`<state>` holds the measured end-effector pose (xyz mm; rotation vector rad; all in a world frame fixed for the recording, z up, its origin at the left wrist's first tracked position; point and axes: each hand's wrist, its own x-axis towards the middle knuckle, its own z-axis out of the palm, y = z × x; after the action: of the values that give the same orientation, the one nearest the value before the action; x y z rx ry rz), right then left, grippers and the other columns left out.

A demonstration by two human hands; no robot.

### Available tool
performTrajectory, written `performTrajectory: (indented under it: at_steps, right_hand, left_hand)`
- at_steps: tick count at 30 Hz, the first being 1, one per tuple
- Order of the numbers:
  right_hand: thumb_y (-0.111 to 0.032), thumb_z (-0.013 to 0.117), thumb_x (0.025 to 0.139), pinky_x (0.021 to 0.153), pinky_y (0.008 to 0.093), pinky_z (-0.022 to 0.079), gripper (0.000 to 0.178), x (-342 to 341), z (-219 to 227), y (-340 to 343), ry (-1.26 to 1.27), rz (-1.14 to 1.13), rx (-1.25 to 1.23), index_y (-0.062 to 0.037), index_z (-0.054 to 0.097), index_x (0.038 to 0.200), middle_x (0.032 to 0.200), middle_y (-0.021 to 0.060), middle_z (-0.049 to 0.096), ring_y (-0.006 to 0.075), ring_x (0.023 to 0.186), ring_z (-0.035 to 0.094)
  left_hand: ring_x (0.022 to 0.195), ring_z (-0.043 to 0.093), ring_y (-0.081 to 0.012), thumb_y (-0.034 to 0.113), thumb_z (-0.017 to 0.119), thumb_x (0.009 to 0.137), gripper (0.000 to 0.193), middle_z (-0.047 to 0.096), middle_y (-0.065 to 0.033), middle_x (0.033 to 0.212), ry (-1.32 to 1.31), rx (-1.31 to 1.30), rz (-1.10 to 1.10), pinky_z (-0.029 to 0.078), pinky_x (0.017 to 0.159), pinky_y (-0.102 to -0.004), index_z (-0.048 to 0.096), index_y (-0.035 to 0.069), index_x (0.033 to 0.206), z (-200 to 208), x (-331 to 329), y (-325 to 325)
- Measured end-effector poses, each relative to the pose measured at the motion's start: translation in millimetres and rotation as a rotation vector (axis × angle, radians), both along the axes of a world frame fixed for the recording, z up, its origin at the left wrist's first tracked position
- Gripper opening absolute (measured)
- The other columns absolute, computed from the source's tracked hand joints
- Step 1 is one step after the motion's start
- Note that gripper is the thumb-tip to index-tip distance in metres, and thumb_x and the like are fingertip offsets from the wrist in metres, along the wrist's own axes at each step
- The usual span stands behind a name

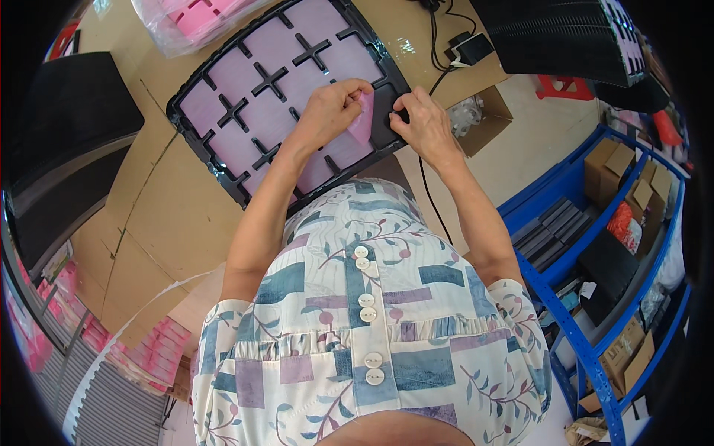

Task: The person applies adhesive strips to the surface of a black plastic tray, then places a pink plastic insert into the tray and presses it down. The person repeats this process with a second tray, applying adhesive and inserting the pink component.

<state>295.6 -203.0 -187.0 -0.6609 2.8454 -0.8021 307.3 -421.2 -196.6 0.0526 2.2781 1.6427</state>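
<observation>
A black plastic tray (269, 80) with raised cross-shaped dividers lies tilted on the table in front of me, its near edge by my shirt. Pale pink sheets (301, 21) cover most of its floor. Near the right side, my left hand (332, 111) pinches a pink piece of thin sheet (362, 123), lifted and folded at one corner. Beneath and beside that piece the tray's floor shows dark. Over the tray's right edge hovers my right hand (425, 125), thumb and fingertips drawn together; whatever they hold, if anything, cannot be made out.
Pink parts in clear plastic (195, 16) lie beyond the tray. Black cables and an adapter (471, 50) rest at the table's right edge, near an open cardboard box (497, 119). Black stacks stand at both sides. A blue shelf rack (569, 357) holds boxes at right.
</observation>
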Motion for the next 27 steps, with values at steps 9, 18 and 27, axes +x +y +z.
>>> performTrajectory:
  at_steps: [9,18,27]
  right_hand:
    - [-0.011,0.071,0.078,0.069,0.0455,0.049,0.014,-3,-10,5,0.021,-0.012,-0.072,-0.0047,0.064,0.087,0.085,0.0117,0.058,0.0355,0.077,0.06]
    - [-0.018,0.076,0.079,0.09,0.0448,0.043,0.016,6,-3,-1,0.122,0.088,0.033,-0.0078,0.063,0.081,0.081,0.0082,0.057,0.0263,0.081,0.061]
    - [-0.015,0.071,0.076,0.093,0.0504,0.042,0.012,10,1,-12,0.244,0.071,0.193,-0.004,0.065,0.076,0.074,0.0113,0.06,0.0286,0.075,0.063]
  left_hand:
    - [0.07,0.056,-0.0089,0.001,0.059,0.086,0.029,0.061,-0.0014,0.084,0.021,-0.001,0.006,0.049,0.067,-0.0249,0.066,0.002,0.114,-4,-1,0]
    - [0.078,0.058,-0.0104,0.001,0.056,0.088,0.031,0.063,-0.003,0.089,0.136,0.054,0.0,0.049,0.074,-0.0256,0.067,0.004,0.117,-12,0,-6]
    - [0.081,0.057,-0.0084,-0.002,0.052,0.091,0.043,0.061,-0.0021,0.092,-0.084,0.103,0.079,0.048,0.075,-0.0237,0.052,0.005,0.134,4,7,-22]
